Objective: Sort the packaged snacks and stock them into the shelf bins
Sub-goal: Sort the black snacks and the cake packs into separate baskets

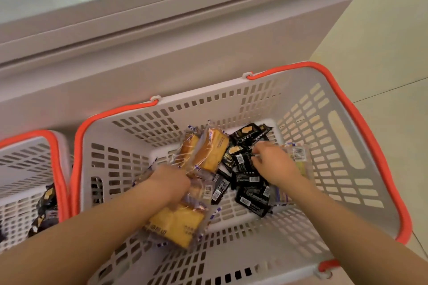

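In the head view, the grey basket (301, 109) fills the middle and lower right of the frame; the left hand (169, 183) grasps clear-wrapped cake packs (208, 150) at centre, fingers curled round them; the right hand (273, 162) pinches among the black snack packets (247, 180) just right of centre; better to lift one kind only, so the sorts stay apart; a second basket (27, 169) at the left edge holds dark packets.
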`<state>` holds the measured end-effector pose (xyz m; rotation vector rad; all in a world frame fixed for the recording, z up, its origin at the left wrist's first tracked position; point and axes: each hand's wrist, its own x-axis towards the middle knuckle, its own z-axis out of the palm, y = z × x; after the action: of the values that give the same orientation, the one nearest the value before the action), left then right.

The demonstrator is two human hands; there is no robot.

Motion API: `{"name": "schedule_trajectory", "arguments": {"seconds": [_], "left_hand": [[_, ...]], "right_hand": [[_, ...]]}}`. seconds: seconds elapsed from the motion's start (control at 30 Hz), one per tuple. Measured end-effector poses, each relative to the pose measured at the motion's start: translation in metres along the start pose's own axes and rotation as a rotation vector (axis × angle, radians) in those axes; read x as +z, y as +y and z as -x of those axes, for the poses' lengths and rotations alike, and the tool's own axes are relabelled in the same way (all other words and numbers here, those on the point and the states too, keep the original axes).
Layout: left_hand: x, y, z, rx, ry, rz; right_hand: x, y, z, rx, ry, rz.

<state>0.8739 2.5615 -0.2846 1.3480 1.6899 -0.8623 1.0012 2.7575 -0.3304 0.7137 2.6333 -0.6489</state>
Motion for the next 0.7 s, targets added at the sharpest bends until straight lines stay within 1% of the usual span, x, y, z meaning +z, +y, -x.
{"name": "schedule_trajectory", "arguments": {"seconds": [0.03,0.1,0.17,0.2,0.23,0.3,0.37,0.4,0.47,0.53,0.6,0.7], "left_hand": [[-0.001,0.004,-0.003,0.011,0.078,-0.048],[-0.008,0.014,-0.008,0.044,0.282,0.006],[-0.017,0.024,-0.015,0.076,0.488,0.068],[-0.022,0.030,-0.021,0.092,0.549,0.093],[-0.027,0.036,-0.028,0.109,0.573,0.133],[-0.033,0.048,-0.047,0.128,0.544,0.249],[-0.036,0.055,-0.068,0.099,0.497,0.339],[-0.037,0.056,-0.078,0.070,0.487,0.348],[-0.038,0.055,-0.094,0.025,0.481,0.289],[-0.038,0.051,-0.105,0.020,0.493,0.167],[-0.039,0.047,-0.113,0.057,0.514,0.008],[-0.045,0.037,-0.120,0.118,0.557,-0.146]], "right_hand": [[0.001,0.003,-0.006,-0.023,0.062,0.055],[0.000,0.007,-0.020,-0.091,0.117,0.171],[0.000,0.010,-0.037,-0.143,0.081,0.230],[0.000,0.012,-0.045,-0.172,0.042,0.252],[0.000,0.014,-0.054,-0.201,-0.008,0.278],[0.002,0.016,-0.068,-0.234,-0.120,0.343],[0.007,0.019,-0.078,-0.230,-0.208,0.408],[0.009,0.021,-0.082,-0.227,-0.239,0.438],[0.011,0.025,-0.087,-0.219,-0.270,0.478],[0.011,0.029,-0.091,-0.229,-0.254,0.502],[0.009,0.031,-0.093,-0.233,-0.235,0.516],[0.005,0.035,-0.092,-0.126,-0.258,0.433]]}}
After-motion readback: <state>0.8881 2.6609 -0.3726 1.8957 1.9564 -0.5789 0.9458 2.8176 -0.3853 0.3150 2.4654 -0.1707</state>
